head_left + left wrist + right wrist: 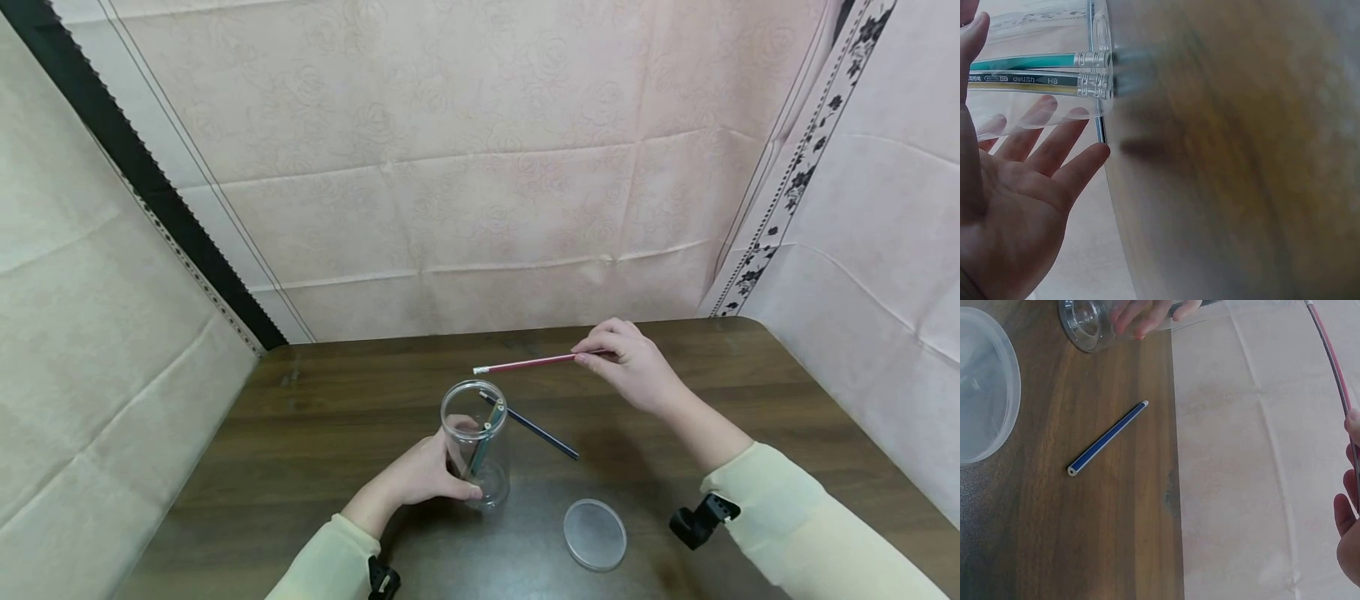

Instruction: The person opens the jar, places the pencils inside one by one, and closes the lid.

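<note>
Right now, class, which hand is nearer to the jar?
Left. The left hand holds the jar; the right hand is apart, off to its right, pinching the red pencil.

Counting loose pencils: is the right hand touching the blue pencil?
Apart. The head view shows bare table between the right hand and the blue pencil.

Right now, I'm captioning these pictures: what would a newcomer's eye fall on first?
Likely the pink-and-black pencil in the right hand, its silver end near the mouth of the clear jar. Next, that jar, gripped by the left hand, with pencils inside. On the brown table, a blue pencil extends rightward from behind it; a round lid lies nearer the person.
</note>
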The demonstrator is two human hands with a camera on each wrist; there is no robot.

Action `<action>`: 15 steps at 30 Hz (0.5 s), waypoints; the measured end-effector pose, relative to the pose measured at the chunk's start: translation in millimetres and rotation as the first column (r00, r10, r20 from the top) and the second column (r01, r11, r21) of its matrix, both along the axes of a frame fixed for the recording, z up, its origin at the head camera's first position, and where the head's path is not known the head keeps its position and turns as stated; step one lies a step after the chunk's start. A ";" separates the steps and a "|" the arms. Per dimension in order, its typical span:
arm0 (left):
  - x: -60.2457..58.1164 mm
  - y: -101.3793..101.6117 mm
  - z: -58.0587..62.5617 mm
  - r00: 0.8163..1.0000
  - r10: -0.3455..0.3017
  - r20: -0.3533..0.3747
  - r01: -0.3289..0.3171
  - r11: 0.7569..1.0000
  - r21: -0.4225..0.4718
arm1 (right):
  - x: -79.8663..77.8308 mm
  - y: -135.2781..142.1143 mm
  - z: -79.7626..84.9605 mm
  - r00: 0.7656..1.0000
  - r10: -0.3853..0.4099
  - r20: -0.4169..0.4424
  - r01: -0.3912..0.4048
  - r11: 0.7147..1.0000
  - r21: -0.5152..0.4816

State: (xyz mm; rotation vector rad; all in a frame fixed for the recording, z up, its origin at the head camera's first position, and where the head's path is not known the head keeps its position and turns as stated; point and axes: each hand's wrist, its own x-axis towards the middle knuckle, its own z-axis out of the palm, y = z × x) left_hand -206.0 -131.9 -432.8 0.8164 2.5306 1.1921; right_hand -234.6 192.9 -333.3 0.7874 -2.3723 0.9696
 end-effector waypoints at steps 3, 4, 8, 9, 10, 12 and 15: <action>-0.3 -0.1 -0.6 1.000 -0.002 0.000 0.002 1.000 0.001 | 0.9 -0.2 0.5 1.000 0.002 0.003 -0.002 1.000 0.006; -0.3 -0.2 -0.7 1.000 -0.002 -0.001 0.002 1.000 0.001 | 1.0 -0.3 0.7 1.000 0.005 0.000 -0.005 1.000 0.008; -0.2 -0.3 -0.5 1.000 -0.002 -0.004 0.002 1.000 0.002 | 1.6 -1.1 1.5 1.000 0.019 -0.021 -0.019 1.000 0.015; -0.2 -0.4 -0.6 1.000 -0.003 -0.002 0.003 1.000 0.001 | 1.8 -1.2 1.6 0.999 0.021 -0.025 -0.021 1.000 0.018; -0.2 -0.3 -0.5 1.000 -0.004 0.000 0.004 1.000 0.000 | 1.9 -1.2 1.3 0.999 0.021 -0.028 -0.021 1.000 0.022; -0.5 -0.3 -0.7 1.000 -0.007 0.006 0.007 1.000 -0.003 | 2.6 -1.4 1.3 0.999 0.021 -0.031 -0.020 0.999 0.029; -0.9 -0.5 -1.2 1.000 -0.009 0.013 0.009 1.000 -0.007 | 3.5 -1.5 1.2 0.999 0.018 -0.035 -0.017 0.999 0.036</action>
